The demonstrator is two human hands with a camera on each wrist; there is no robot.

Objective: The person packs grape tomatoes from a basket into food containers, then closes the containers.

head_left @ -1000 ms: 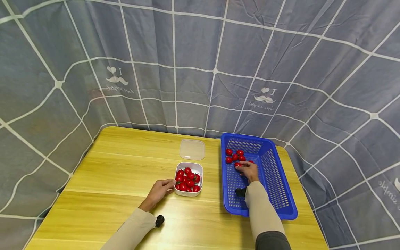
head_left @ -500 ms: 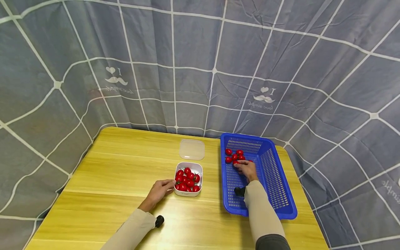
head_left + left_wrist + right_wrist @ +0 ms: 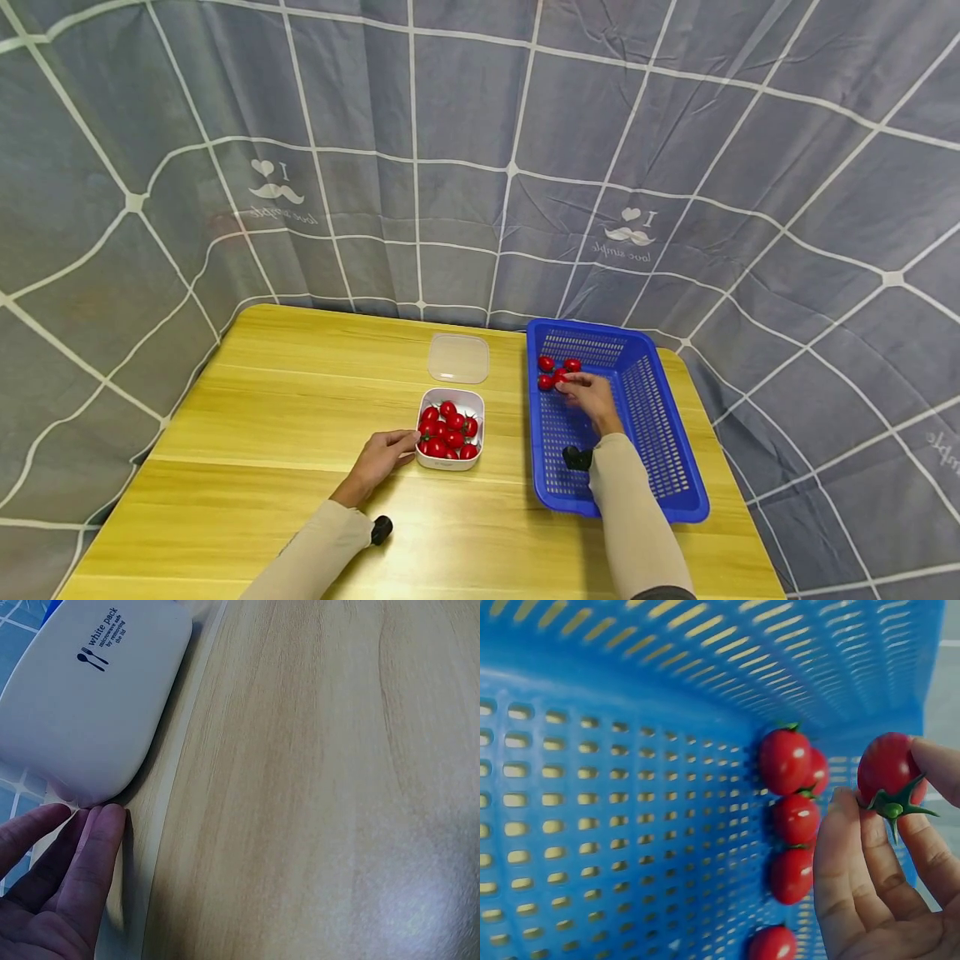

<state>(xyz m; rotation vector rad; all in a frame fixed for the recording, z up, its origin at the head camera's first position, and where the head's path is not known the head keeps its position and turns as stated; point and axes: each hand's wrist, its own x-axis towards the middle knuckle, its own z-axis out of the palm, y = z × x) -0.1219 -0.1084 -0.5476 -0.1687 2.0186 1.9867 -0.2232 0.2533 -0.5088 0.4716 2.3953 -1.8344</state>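
Note:
In the right wrist view my right hand (image 3: 885,892) pinches a red tomato (image 3: 889,769) with a green calyx between thumb and fingers. It is raised off the blue basket's floor. Several more tomatoes (image 3: 784,761) lie at the far left of the blue basket (image 3: 658,400). On the left, fairly straight fingers of my left hand (image 3: 378,460) touch the outer side of a white container (image 3: 447,465), seen close at its corner in the left wrist view. Several tomatoes (image 3: 454,421) with green stems fill much of that container.
A translucent lid (image 3: 458,358) lies flat behind the white container on the wooden table (image 3: 300,367). A grey curtain with white lines (image 3: 465,200) hangs around the back and sides. The basket's raised walls surround my right hand.
My right hand has taken hold of a tomato and shifted slightly back and left, lifting it near the others in the basket. My left hand stays at the container.

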